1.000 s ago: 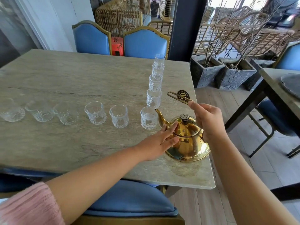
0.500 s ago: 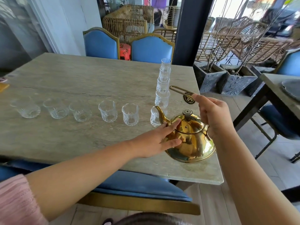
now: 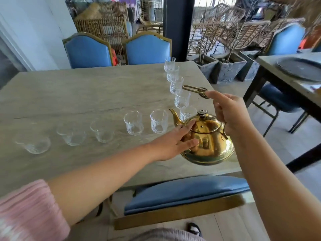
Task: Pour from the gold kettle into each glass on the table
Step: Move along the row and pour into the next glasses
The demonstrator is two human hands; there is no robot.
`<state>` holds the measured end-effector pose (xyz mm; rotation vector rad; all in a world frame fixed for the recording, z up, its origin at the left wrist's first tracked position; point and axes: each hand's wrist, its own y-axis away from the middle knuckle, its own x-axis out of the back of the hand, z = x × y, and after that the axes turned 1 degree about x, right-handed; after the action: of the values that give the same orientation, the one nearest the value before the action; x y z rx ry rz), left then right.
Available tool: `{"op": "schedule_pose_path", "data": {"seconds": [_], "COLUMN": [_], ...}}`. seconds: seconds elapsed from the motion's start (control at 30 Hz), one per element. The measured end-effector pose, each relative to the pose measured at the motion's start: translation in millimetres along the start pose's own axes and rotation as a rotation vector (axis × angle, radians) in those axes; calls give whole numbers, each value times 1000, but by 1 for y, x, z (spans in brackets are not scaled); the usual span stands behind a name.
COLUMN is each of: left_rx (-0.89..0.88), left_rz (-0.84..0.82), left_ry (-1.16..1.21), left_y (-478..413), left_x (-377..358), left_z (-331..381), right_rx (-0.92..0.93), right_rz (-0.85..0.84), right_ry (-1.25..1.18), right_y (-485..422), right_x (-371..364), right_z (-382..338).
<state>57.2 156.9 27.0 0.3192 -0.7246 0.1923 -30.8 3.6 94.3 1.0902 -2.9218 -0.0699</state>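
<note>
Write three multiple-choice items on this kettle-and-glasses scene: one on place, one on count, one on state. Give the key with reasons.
1. Where is the gold kettle?
A. near the table's right front corner
B. on a chair
C. at the far left edge

2. How many glasses run in the line away from the person, starting with the corner glass?
A. two
B. five
C. eight

3. What is the left hand doing?
A. resting flat-fingered against the kettle's side
B. holding a glass
C. lying off the table

Key: A, the kettle sits near that corner of the table; B, five stand in that column; A, its fingers touch the kettle body.
</note>
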Motion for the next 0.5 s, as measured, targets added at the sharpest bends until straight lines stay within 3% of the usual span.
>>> {"op": "schedule_pose_path", "data": {"seconds": [0.5], "left_rx": [-19], "left_rz": [0], "left_ry": [179], "left_y": [15], "left_x": [9], "left_z": [-39], "right_rx": [-23], "right_rz": [-63], "right_ry": [160], "right_y": [-3], "right_x": [-46], "right_z": [5]}}
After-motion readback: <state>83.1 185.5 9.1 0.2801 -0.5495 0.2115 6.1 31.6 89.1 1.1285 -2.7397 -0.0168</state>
